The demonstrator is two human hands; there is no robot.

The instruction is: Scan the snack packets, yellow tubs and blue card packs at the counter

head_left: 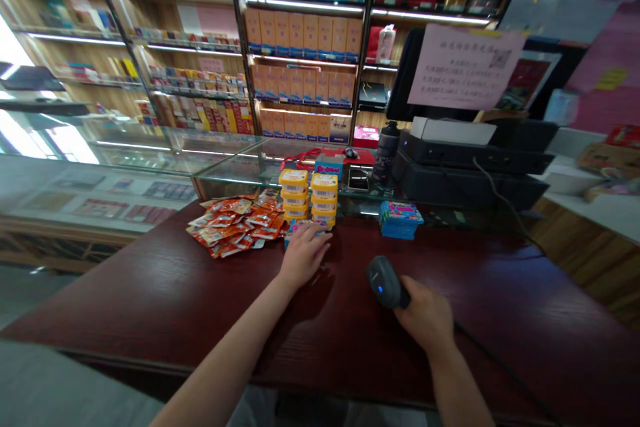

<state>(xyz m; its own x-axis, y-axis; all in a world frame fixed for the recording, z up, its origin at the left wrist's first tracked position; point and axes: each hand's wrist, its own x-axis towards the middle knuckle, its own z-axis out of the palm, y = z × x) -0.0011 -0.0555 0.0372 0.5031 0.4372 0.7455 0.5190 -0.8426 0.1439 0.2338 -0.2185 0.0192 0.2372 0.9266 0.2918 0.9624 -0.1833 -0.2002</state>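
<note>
My right hand (pixel 427 312) is wrapped around the handle of a dark barcode scanner (pixel 383 282) with a lit blue light, held above the brown desk. Reaching forward, my left hand (pixel 304 255) rests over a blue and pink packet (pixel 293 228), its fingers outstretched and partly covering it. Just behind those fingers stand two stacks of yellow-lidded tubs (pixel 295 195). A heap of orange sachets (pixel 240 223) lies to their left. On the right is a small pile of blue packets (pixel 401 220), apart from both hands.
Behind the desk (pixel 200 307) runs a glass counter (pixel 240 147) bearing a dark bottle (pixel 387 153) and a phone (pixel 358 179). A monitor with a pink notice (pixel 465 67) stands at right above black machines (pixel 470 167). The scanner's cable (pixel 500 367) trails right. Stocked shelves fill the back.
</note>
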